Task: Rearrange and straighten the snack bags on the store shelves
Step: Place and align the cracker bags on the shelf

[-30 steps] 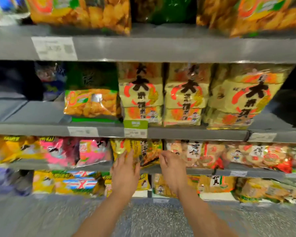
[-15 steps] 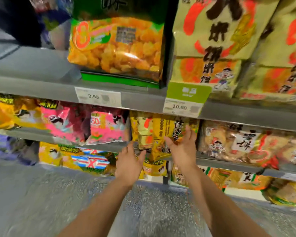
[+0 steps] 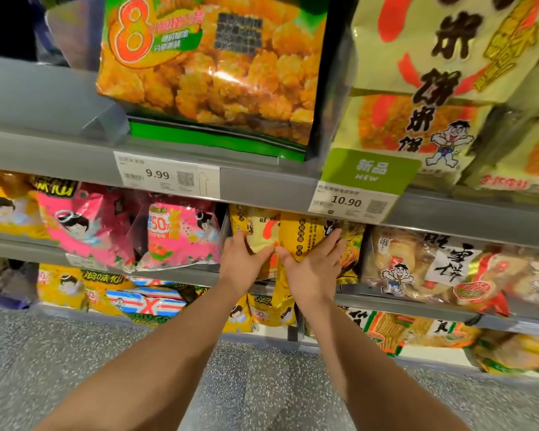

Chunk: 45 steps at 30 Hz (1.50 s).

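- Nearest, both bare forearms reach over the speckled floor (image 3: 255, 384) to a low shelf, one up from the lowest in view. Standing square to the bay should keep the push even.
- The left hand (image 3: 241, 262) has its fingers bent round the left edge of a pale yellow snack bag (image 3: 259, 234), with the thumb across the front. It looks like a loose grip.
- The right hand (image 3: 315, 269) lies flat with fingers straight and close together, pressing the front of the deep yellow snack bag (image 3: 305, 231) just beside. The two thumbs almost meet.
- Both bags stand at the front of the grey shelf ledge (image 3: 395, 303), below the 10.90 price tag (image 3: 352, 202). They lean on each other, and one seems to sag past the ledge.
- My advice is to seat the bottoms on the ledge first, then slide both bags back together with flat palms. Squeezing is a poor idea, since the contents are probably brittle and the film slippery.
- Sideways force needs care. The pink bags (image 3: 181, 234) crowd the left side and the clear rice-cracker bags (image 3: 417, 265) sit close on the right, and either row could tip.
- Farther up, the upper shelf rail (image 3: 262, 185) hangs low over the bag tops, so sliding the bags is better than lifting them.
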{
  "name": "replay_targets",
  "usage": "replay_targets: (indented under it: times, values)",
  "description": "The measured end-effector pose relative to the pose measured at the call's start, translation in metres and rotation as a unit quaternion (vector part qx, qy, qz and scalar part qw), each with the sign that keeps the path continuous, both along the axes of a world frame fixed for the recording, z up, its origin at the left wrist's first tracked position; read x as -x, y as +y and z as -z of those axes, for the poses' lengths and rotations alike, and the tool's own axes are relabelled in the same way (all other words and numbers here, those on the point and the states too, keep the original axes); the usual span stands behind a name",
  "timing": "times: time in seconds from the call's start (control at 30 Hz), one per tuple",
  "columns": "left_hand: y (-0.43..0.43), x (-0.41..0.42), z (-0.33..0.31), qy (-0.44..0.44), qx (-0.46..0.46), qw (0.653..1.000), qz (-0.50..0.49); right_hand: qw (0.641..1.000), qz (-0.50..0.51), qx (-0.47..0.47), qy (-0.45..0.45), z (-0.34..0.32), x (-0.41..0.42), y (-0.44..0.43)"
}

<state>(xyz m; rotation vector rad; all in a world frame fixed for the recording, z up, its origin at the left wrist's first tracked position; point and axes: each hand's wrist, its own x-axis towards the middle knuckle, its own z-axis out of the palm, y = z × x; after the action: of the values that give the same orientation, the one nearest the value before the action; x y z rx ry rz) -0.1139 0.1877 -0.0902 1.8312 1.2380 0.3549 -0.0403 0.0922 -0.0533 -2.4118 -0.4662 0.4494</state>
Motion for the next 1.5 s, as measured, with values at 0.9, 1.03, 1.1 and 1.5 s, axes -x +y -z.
replay_targets:
  times: [0.9, 1.03, 1.1, 1.5]
  values:
    - [-0.079, 0.104, -0.044, -0.099, -0.092, 0.977, -0.165, 0.952, -0.006, -0.143, 0.272, -0.010, 0.041, -0.030]
    - [-0.117, 0.124, -0.062, -0.137, -0.035, 0.974, -0.179, 0.917, -0.038, -0.167, 0.361, -0.036, 0.068, -0.048]
    - [-0.141, 0.132, -0.074, -0.150, -0.026, 0.972, -0.180, 0.904, -0.047, -0.180, 0.386, -0.050, 0.077, -0.066]
    - [-0.248, 0.104, -0.185, -0.159, -0.078, 0.977, -0.116, 0.904, 0.012, -0.283, 0.320, -0.154, 0.072, -0.194]
